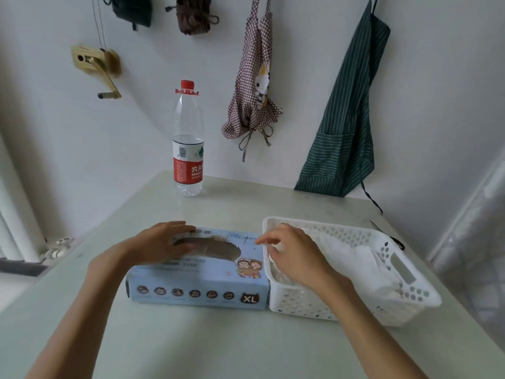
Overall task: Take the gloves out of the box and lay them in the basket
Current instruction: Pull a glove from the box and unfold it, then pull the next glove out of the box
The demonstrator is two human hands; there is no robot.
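Blue cardboard box (199,280) is being steadied by the flat, open left hand (161,243) while the right hand (293,255), fingers (263,239) loosely curled and seemingly empty, is being held over the basket (404,302) where gloves (352,258) are lying.

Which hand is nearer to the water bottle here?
Left. The left hand rests on the glove box almost straight below the water bottle; the right hand is further right, over the basket rim.

The tabletop (218,346) lies bare in front of the box (199,291) and basket (352,305), which touch side by side. Behind them, only a water bottle (188,143) stands near the wall.
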